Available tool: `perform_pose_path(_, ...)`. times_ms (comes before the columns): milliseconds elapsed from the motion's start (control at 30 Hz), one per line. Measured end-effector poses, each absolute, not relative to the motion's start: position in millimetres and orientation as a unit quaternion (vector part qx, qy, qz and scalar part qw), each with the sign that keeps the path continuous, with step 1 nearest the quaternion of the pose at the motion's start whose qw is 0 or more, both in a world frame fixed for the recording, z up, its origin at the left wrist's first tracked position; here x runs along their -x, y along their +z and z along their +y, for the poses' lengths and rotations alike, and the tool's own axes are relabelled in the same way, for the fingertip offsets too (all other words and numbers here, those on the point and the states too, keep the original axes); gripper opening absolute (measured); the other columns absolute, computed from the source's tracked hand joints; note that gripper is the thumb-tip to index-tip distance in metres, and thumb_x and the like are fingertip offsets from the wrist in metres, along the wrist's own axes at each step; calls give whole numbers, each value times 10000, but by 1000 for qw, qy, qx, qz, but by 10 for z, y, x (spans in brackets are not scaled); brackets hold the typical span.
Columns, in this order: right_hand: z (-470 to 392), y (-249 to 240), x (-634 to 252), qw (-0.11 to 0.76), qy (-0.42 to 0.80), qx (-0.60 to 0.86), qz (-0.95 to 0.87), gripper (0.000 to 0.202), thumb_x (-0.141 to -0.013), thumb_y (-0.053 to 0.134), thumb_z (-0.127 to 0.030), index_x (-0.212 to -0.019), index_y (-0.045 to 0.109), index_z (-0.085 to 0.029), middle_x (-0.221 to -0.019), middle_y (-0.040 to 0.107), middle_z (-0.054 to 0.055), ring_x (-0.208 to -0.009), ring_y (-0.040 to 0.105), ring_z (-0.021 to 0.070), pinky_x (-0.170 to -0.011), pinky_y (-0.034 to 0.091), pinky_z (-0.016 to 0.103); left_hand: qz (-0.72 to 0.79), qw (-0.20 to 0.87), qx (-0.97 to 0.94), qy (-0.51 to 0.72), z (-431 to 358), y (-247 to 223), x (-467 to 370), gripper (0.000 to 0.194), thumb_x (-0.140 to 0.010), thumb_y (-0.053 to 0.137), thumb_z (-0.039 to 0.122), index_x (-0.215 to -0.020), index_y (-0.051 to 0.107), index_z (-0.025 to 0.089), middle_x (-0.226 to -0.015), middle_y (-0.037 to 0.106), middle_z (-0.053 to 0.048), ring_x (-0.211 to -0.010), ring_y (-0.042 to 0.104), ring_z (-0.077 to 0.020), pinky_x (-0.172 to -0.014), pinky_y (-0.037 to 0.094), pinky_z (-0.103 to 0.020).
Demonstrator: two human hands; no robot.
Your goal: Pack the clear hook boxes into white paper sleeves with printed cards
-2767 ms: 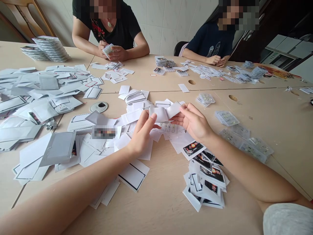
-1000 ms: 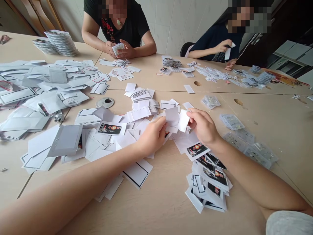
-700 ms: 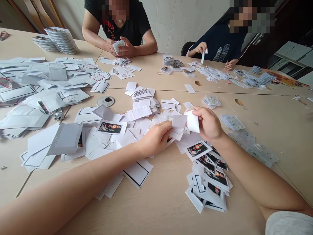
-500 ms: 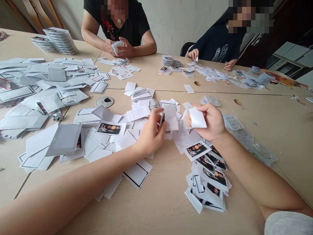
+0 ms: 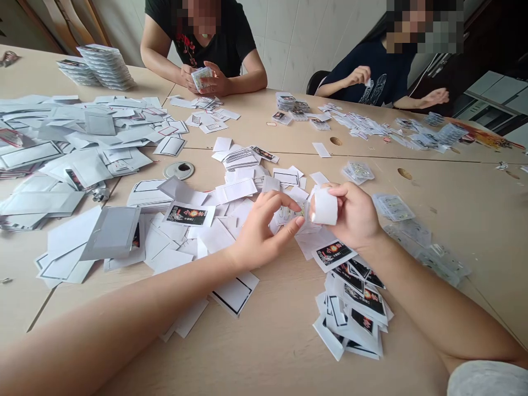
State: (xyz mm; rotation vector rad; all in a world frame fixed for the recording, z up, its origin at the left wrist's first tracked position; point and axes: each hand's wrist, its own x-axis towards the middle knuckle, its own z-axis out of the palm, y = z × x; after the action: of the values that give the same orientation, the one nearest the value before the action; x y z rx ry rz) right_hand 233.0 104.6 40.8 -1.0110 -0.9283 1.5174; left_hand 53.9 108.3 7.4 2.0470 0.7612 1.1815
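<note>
My left hand (image 5: 264, 226) is over the paper pile, its thumb and forefinger stretched toward the right hand with a gap between their tips. A clear packet (image 5: 287, 213) with small pieces shows between and behind these fingers; whether they touch it is unclear. My right hand (image 5: 355, 215) grips a small white paper packet (image 5: 325, 207) between thumb and fingers, just right of the left fingertips. Below the right wrist, black-printed packets (image 5: 363, 300) lie in an overlapping stack. White envelopes (image 5: 235, 190) spread under and behind the left hand.
A large heap of white envelopes (image 5: 94, 124) covers the left side. Clear packets (image 5: 394, 207) lie beyond my right forearm. Across the table, one person (image 5: 202, 77) holds clear packets; another person (image 5: 371, 82) has both hands raised. Packet stacks (image 5: 105, 66) stand at the back left.
The white card by my left fingers is gone from there, and the clear packet shows instead. My left fingers have spread. The right hand's packet has turned. The far-right person's hands have lifted.
</note>
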Motion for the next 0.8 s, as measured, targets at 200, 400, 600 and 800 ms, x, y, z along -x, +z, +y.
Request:
perform_pose_path(200,967,357,-2272,529,551,441,-472,307,-710,512,-250,-511,282,-204,-557,247,-20,-498,291,111,-463,253,249,292,431,-738,430,1095,103,-549,110,-835,586,309,-868,594,205,-897,632,-40,-864,550,-168,-846,403,-355)
perform_pose_path(400,959,334,-2280,534,532,440,-488,314,-736,513,-240,-515,294,-200,-562,248,-23,-502,278,107,-482,244,254,295,481,-719,405,1104,110,-556,101,-819,599,297,-821,584,198,-866,610,-32,-841,531,-162,-811,406,-348)
perform_pose_path(600,961,340,-2258,536,544,445,-468,317,-727,524,-232,-509,296,-196,-560,258,-24,-510,291,104,-477,262,246,272,441,-746,419,1124,76,-551,88,-847,578,283,-830,567,198,-861,595,-40,-850,527,-162,-818,429,-342)
perform_pose_path(800,1005,354,-2246,544,586,453,-395,311,-710,535,-232,-508,302,-191,-554,283,-26,-503,313,96,-449,276,225,253,368,-770,454,1133,47,-557,44,-861,572,243,-851,559,203,-852,591,-32,-833,519,-155,-829,418,-335)
